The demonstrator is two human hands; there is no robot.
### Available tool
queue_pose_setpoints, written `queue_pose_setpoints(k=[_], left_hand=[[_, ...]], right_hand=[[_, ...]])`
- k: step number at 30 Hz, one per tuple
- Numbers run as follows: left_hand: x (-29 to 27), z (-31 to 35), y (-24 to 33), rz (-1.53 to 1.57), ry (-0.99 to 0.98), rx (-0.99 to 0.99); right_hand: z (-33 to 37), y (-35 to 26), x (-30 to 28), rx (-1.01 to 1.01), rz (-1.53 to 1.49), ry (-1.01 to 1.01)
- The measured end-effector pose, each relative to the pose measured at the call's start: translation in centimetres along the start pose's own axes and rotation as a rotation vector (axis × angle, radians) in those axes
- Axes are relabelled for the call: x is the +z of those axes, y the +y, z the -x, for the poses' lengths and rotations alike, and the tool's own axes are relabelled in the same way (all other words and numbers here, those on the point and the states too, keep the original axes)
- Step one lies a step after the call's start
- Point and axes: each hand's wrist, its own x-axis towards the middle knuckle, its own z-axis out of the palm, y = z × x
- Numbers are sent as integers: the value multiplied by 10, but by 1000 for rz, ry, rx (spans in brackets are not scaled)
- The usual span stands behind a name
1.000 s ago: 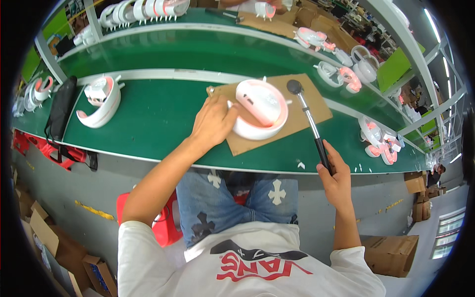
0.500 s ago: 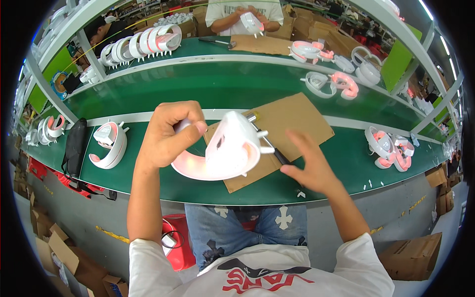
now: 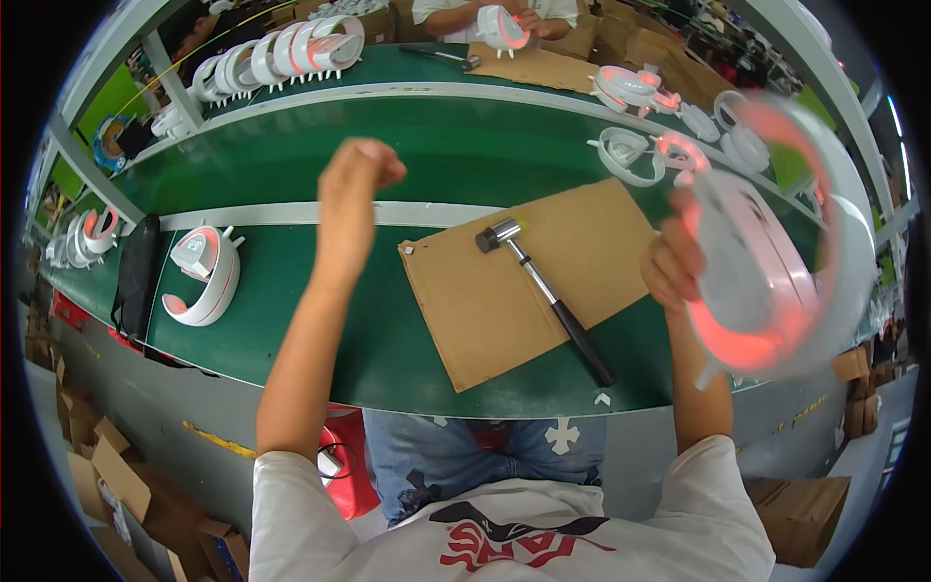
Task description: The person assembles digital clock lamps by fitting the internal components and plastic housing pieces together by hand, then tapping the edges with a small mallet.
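Note:
At the right, my right hand (image 3: 676, 257) is closed on the edge of a white curved plastic housing (image 3: 853, 252) with a pinkish-red inner side. The housing is lifted off the table, large and smeared by motion. My left hand (image 3: 361, 173) hovers over the far strip of the green table, its fingers curled in with nothing visible in them. Between my arms lies a flat cardboard sheet (image 3: 465, 320). A hammer (image 3: 545, 283) with a metal head and black grip rests across it, its grip end past the cardboard toward me.
Another curved housing (image 3: 218, 281) stands on the green table (image 3: 291, 262) at left, beside a black pouch (image 3: 141, 272). A row of housings (image 3: 281, 58) lines the far shelf. Several pieces (image 3: 628, 155) lie at far right. Across the table, a person's hands (image 3: 529, 21) hold a similar housing.
The housing has gone from near my left hand at centre to my right hand at the right. My left hand has moved up and away. The hammer and cardboard are now uncovered.

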Motion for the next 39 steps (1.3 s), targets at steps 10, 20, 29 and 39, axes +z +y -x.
queue_pose_setpoints(k=[10, 20, 29, 39], left_hand=[[41, 64, -22, -687, -525, 170], [40, 64, -50, -735, -810, 482], [41, 50, -43, -481, -863, 367], [65, 48, -12, 328, -537, -298]], right_hand=[[34, 0, 15, -351, 20, 521], [17, 10, 10, -154, 883, 491], [34, 27, 14, 112, 1267, 937], [8, 80, -24, -142, 851, 1148]])
